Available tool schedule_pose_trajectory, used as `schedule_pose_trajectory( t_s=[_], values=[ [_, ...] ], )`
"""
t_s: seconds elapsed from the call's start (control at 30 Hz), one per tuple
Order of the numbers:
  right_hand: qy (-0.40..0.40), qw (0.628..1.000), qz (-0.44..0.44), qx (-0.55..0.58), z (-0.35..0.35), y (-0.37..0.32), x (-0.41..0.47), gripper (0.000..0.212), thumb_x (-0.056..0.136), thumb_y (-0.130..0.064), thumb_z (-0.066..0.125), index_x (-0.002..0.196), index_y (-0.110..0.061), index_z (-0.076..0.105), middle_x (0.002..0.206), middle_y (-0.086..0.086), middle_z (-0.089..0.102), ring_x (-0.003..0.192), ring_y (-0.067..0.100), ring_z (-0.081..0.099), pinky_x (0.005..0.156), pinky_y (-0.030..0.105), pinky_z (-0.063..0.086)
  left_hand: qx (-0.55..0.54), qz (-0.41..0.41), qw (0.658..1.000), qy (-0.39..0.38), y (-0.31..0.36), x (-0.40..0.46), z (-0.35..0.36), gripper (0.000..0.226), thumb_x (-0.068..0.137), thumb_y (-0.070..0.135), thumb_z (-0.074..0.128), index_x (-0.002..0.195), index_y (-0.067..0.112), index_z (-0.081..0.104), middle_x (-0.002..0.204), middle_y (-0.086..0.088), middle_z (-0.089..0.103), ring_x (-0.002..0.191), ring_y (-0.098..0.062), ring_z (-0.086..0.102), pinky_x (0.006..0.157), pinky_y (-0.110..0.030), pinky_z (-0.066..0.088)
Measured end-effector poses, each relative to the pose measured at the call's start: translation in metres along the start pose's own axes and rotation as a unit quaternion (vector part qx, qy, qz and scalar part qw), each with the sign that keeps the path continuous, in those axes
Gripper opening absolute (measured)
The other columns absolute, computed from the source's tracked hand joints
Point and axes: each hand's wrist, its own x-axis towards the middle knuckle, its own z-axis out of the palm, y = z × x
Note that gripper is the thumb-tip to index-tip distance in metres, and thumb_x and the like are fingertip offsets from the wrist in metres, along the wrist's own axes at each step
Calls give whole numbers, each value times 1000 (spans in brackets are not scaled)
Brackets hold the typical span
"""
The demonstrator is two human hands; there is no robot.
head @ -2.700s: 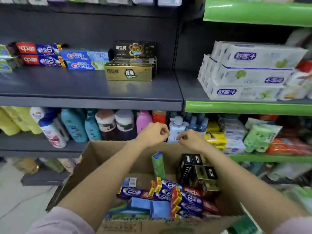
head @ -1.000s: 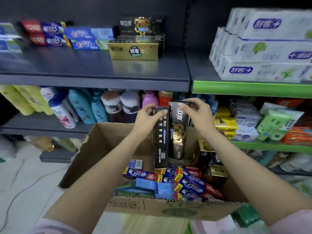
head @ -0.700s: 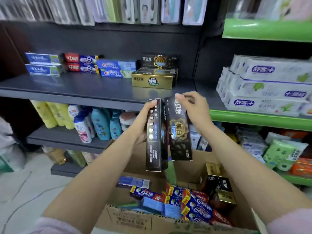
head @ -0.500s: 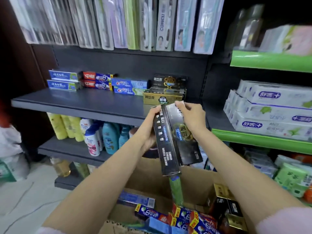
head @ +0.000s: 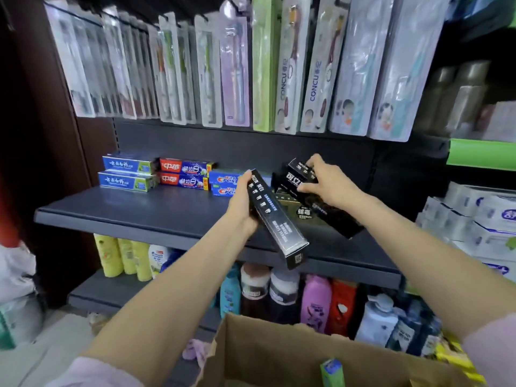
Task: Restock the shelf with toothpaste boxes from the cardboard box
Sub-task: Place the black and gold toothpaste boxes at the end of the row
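My left hand grips a long black toothpaste box that slants down to the right above the front of the dark grey shelf. My right hand holds a second black toothpaste box against the black and gold boxes stacked on that shelf. Blue, red and Crest toothpaste boxes lie in a row at the back of the shelf. The cardboard box stands open at the bottom, with a green box end sticking up inside.
Toothbrush packs hang above the shelf. Shampoo and lotion bottles fill the shelf below. White toothpaste boxes are stacked on the green-edged shelf to the right. Bags lie on the floor at left.
Both hands have lifted the two black boxes out of the cardboard box up to the shelf. The boxes have separated, and the right one has reached the black and gold stack.
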Motion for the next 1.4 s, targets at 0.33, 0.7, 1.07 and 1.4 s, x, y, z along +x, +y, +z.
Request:
schedule_pose_trajectory(
  t_s=[0.33,0.7,1.07,1.4],
  values=[
    [19,975,4,-223,35,43,114,56,95,-30,50,146,-30,28,143,4,39,132,27,38,103,49,32,-32,-47,998,33,37,93,-5,41,88,52,56,81,12,52,73,-7,56,66,-20,56,63,-37,49],
    [52,998,-1,-28,68,61,122,37,99,-22,42,134,-14,51,133,9,46,124,25,44,102,27,32,-36,-104,993,-41,29,129,4,68,89,68,34,97,6,61,88,-17,62,79,-30,60,66,-44,46],
    [-45,922,117,366,47,31,69,31,94,-35,51,93,-11,71,86,-1,72,72,6,63,72,17,47,11,7,1000,-27,13,139,33,43,95,53,40,109,16,58,111,-8,62,101,-22,59,83,-35,47],
    [17,986,-22,-167,27,83,100,42,97,-34,44,139,-38,41,138,-1,47,129,24,40,117,42,14,505,269,820,-22,4,144,30,50,89,9,57,137,14,43,137,-8,49,125,-23,48,103,-30,38]
  ],
)
